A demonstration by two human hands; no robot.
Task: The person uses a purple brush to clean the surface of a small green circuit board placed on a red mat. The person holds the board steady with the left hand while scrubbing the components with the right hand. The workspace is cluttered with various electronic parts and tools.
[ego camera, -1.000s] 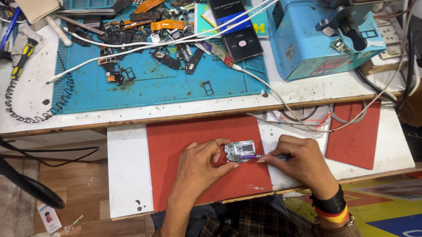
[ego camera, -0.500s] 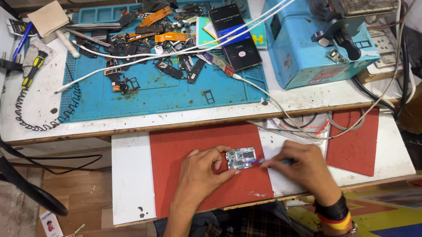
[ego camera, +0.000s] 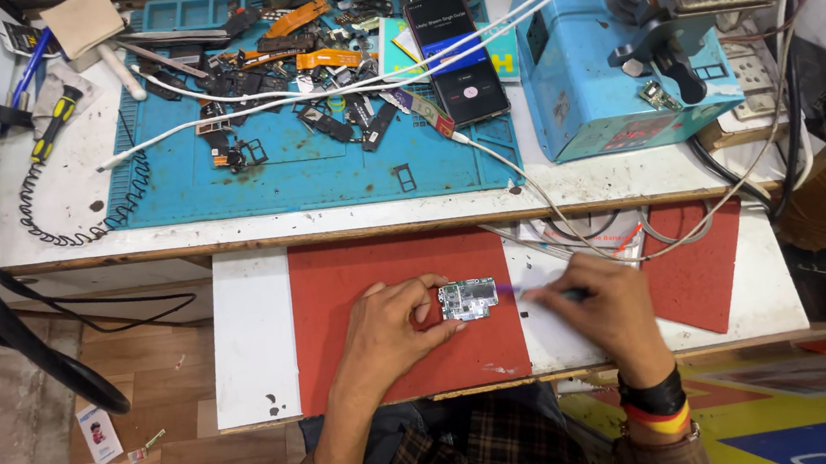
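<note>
Head view: left hand (ego camera: pixel 391 327) pinches small circuit board (ego camera: pixel 468 298) flat on red mat (ego camera: pixel 358 285), near edge of the white shelf (ego camera: pixel 245 343). Right hand (ego camera: pixel 601 310) grips thin tool (ego camera: pixel 521 292), tip at board's right edge. Judgement: steady board, light pressure.

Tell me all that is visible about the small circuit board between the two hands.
The small silvery-green circuit board is roughly rectangular, crowded with tiny metallic parts. It lies flat at the right edge of the red rubber mat. The left hand pinches its left edge; the right hand points a thin purple-tipped tool at its right side.
</note>
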